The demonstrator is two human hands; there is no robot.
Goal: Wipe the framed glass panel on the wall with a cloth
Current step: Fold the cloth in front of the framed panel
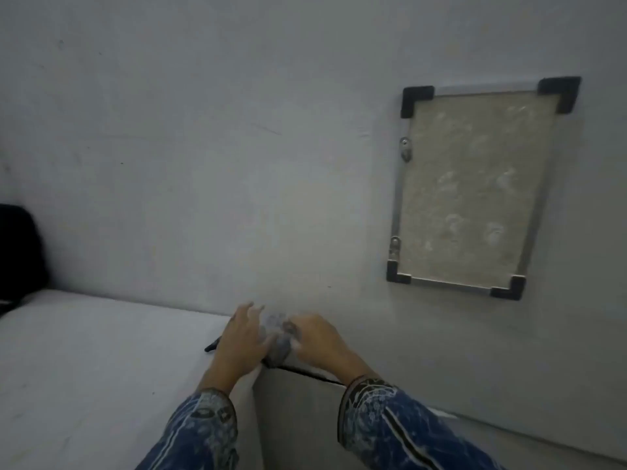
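Looking from the head camera, both hands meet low in the middle of the picture, at the far corner of a white desk (84,351) that stands against a pale wall (203,130). A crumpled grey cloth (276,337) sits between them. The right hand (319,342) has its fingers (294,329) curled onto the cloth, gripping it. The left hand (242,337) lies against the cloth's other side with its fingers (251,310) stretched forward and slightly spread; motion blur hides whether its thumb pinches the fabric, so I cannot tell its hold. Blue patterned sleeves (390,425) cover both forearms. The framed glass panel (475,188) hangs on the wall up and to the right, well apart from the hands and cloth, its glass cloudy with smudges, a thin metal frame around it and black caps on all four corners. Two small metal clips (404,149) sit on its left edge. A thin dark object (212,346) lies on the desk just left of the left hand, and a black shape (17,252) shows at the far left edge.
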